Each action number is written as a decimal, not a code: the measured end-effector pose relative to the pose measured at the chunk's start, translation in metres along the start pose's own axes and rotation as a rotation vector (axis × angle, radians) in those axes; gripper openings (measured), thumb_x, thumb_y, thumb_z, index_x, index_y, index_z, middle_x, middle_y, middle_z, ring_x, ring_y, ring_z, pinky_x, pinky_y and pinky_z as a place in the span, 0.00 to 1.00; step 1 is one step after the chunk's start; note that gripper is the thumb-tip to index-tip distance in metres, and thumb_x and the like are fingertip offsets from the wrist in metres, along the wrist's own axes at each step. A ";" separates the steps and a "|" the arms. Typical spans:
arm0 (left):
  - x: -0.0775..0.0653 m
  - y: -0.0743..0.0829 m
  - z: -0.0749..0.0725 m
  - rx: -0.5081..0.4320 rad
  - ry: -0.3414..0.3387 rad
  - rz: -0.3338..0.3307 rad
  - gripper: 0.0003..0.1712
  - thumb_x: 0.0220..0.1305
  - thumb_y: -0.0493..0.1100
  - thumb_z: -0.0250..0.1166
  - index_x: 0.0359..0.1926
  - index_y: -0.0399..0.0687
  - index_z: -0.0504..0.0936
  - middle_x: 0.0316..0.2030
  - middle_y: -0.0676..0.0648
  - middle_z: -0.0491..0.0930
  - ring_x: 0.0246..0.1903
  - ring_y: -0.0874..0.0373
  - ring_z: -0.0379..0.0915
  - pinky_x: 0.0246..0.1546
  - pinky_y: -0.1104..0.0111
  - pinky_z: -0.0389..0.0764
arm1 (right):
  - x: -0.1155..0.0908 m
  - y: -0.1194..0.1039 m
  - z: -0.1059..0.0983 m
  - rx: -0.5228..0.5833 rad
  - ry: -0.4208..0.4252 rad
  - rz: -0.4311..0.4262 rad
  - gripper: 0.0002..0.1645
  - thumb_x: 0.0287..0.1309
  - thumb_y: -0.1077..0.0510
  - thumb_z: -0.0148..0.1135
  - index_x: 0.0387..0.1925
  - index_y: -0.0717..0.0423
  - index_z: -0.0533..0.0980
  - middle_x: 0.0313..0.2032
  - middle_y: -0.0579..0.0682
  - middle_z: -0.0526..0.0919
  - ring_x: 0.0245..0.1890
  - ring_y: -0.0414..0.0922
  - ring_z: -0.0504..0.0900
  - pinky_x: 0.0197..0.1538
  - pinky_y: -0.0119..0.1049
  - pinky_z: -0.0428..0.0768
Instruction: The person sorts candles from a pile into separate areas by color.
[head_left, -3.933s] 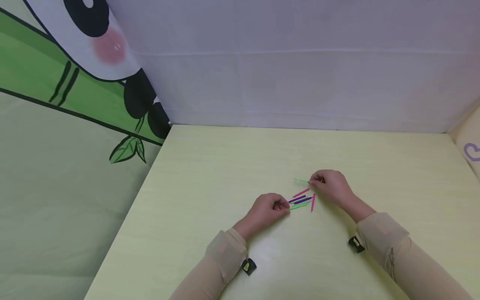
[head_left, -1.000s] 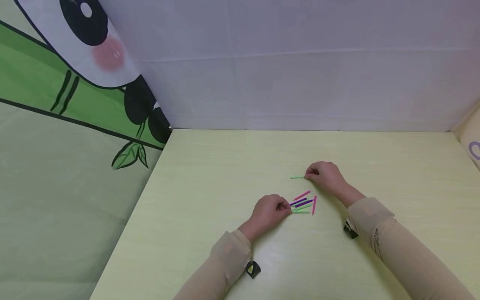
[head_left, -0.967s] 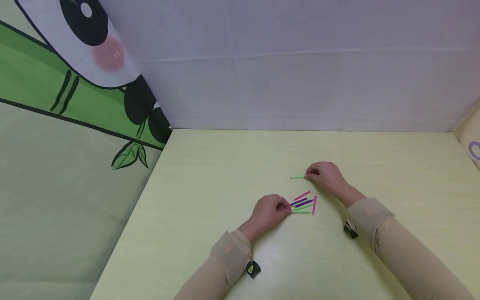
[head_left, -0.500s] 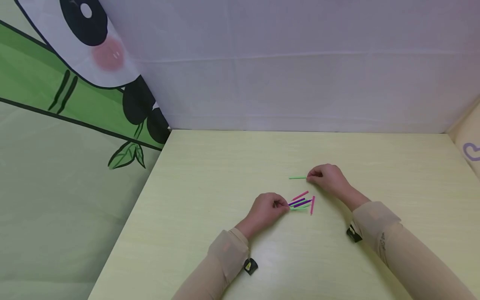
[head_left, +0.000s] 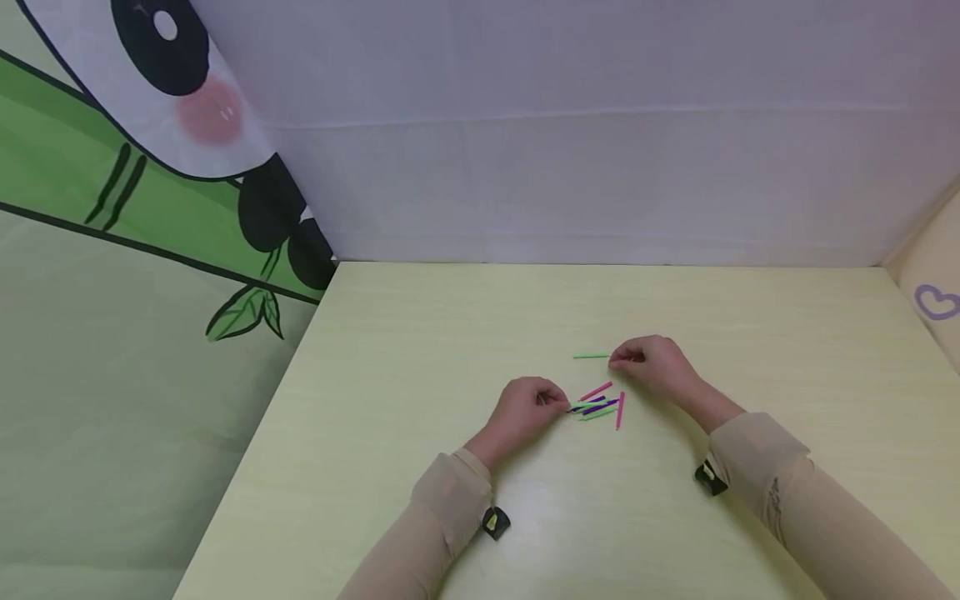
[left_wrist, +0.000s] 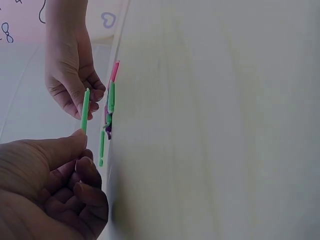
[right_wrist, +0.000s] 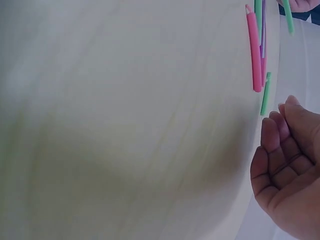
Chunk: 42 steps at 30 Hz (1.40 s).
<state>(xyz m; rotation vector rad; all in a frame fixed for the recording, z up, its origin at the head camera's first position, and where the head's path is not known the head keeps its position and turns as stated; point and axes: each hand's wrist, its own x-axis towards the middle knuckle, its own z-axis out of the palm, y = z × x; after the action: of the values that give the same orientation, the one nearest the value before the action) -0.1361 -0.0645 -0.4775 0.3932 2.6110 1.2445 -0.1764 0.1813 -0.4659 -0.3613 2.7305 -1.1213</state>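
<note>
Thumb and fingers of my left hand (head_left: 525, 415) pinch one end of a short, thin green stick (left_wrist: 85, 114), held just above a small loose pile. Pink sticks (head_left: 620, 412), purple sticks (head_left: 602, 407) and another green stick (head_left: 598, 414) lie in that pile, partly overlapping. Beyond it, a separate green stick (head_left: 591, 357) lies flat on the table. Close to this stick's right end is my right hand (head_left: 654, 364), fingers loosely curled. In the right wrist view, the stick (right_wrist: 266, 95) sits apart from the fingertips, and nothing shows between them.
The pale wooden table (head_left: 420, 350) meets a white cloth (head_left: 585, 183) at its back edge. A printed green cloth (head_left: 67, 158) hangs on the left. A small black device (head_left: 496, 522) hangs under the left cuff, another (head_left: 710, 478) under the right.
My right hand has let go of the far green stick and drawn slightly away. My left hand has lifted a green stick from the pile's near side, now over the purple ones.
</note>
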 end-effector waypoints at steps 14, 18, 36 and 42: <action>0.011 0.003 -0.009 -0.017 0.014 -0.016 0.03 0.61 0.41 0.69 0.33 0.47 0.87 0.26 0.57 0.78 0.28 0.63 0.70 0.34 0.71 0.72 | -0.009 -0.003 -0.004 0.058 -0.054 0.048 0.06 0.60 0.59 0.66 0.38 0.56 0.85 0.36 0.48 0.85 0.35 0.46 0.74 0.40 0.38 0.74; 0.010 0.002 -0.012 -0.021 0.007 -0.010 0.02 0.60 0.40 0.69 0.32 0.47 0.87 0.25 0.57 0.79 0.28 0.63 0.70 0.33 0.71 0.72 | -0.016 -0.005 0.000 0.060 -0.056 0.059 0.06 0.60 0.59 0.66 0.37 0.56 0.85 0.34 0.48 0.84 0.34 0.46 0.73 0.39 0.37 0.73; 0.012 -0.002 -0.020 -0.038 0.000 0.013 0.02 0.62 0.39 0.68 0.32 0.45 0.86 0.27 0.54 0.81 0.28 0.62 0.70 0.32 0.72 0.73 | -0.034 -0.005 0.011 0.059 -0.057 0.039 0.04 0.59 0.60 0.67 0.35 0.55 0.85 0.33 0.45 0.85 0.35 0.45 0.77 0.43 0.40 0.75; 0.015 -0.001 -0.020 -0.028 0.006 0.016 0.02 0.62 0.39 0.68 0.32 0.45 0.86 0.27 0.54 0.81 0.28 0.62 0.70 0.32 0.71 0.73 | -0.036 -0.005 0.011 0.054 -0.064 0.030 0.04 0.58 0.60 0.68 0.35 0.55 0.85 0.33 0.44 0.85 0.36 0.44 0.78 0.44 0.41 0.75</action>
<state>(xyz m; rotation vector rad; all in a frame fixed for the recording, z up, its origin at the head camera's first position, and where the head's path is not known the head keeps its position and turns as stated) -0.1566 -0.0747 -0.4669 0.4061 2.5971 1.2877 -0.1388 0.1807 -0.4684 -0.3419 2.6354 -1.1529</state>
